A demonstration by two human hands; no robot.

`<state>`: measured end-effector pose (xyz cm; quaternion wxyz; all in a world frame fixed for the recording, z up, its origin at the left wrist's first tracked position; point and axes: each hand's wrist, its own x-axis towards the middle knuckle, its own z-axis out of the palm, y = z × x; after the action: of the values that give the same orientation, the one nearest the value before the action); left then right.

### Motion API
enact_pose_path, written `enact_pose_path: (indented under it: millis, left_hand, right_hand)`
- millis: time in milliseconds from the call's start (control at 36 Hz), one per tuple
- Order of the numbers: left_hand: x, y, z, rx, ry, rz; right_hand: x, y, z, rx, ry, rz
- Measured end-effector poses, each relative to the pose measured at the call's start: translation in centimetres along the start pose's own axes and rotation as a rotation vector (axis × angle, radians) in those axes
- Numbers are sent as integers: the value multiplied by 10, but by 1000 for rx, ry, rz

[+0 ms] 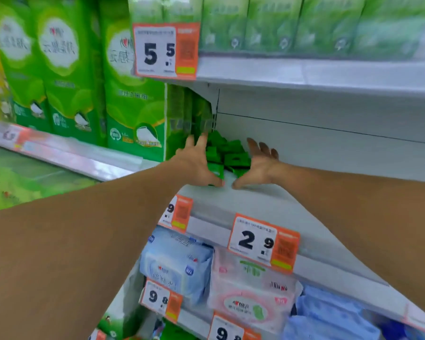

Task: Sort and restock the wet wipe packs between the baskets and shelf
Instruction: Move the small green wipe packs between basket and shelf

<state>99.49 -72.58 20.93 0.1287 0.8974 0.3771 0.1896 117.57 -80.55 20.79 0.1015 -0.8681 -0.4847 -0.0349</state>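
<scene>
A loose heap of small green wet wipe packs (227,153) lies at the back left of the white middle shelf (292,212). My left hand (198,163) reaches in on the heap's left side, fingers spread and straight, thumb down on the shelf. My right hand (259,165) is on the heap's right side, fingers extended toward the back, thumb pointing at the left thumb. Both hands flank the packs with palms facing them; part of the heap is hidden behind the hands.
Tall green tissue bundles (135,99) stand left of the heap. Pale green packs (280,23) fill the shelf above. Below are blue (177,263) and pink (250,295) wipe packs. Price tags 5.5 (165,51) and 2.9 (263,242) hang on the shelf edges.
</scene>
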Motion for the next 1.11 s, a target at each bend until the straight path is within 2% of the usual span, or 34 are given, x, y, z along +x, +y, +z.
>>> enact_pose_path:
  millis: [111, 167, 250, 361, 556, 694, 750, 806, 889, 972, 1111]
  left_hand:
    - [43, -3, 18, -11, -63, -28]
    - [56, -2, 34, 129, -82, -39]
    - [66, 2, 52, 237, 42, 6]
    - [57, 8, 43, 142, 31, 52]
    - [-2, 28, 25, 56, -130, 166]
    - [-54, 51, 14, -110, -206, 245]
    - [-70, 55, 8, -154, -143, 222]
    - [-81, 57, 3, -157, -59, 109]
    - [-93, 61, 0, -22, -119, -50]
    - [-102, 64, -2, 68, -135, -73]
    - [-109, 69, -28, -253, 138, -131]
  right_hand:
    - [40, -5, -3, -78, -17, -55]
    - [49, -7, -4, -32, -81, -129]
    - [55, -8, 7, 45, -77, -193]
    - [49, -6, 10, 0, 31, -217]
    - [-21, 29, -21, 22, -32, -292]
    - [-99, 64, -46, 28, -63, -337]
    - [-124, 78, -52, 21, -16, -356]
    - [-140, 89, -54, 8, 76, -366]
    - [-158, 97, -54, -21, 170, -374]
    - [-169, 99, -55, 6, 291, -385]
    - [-181, 95, -58, 161, 426, -367]
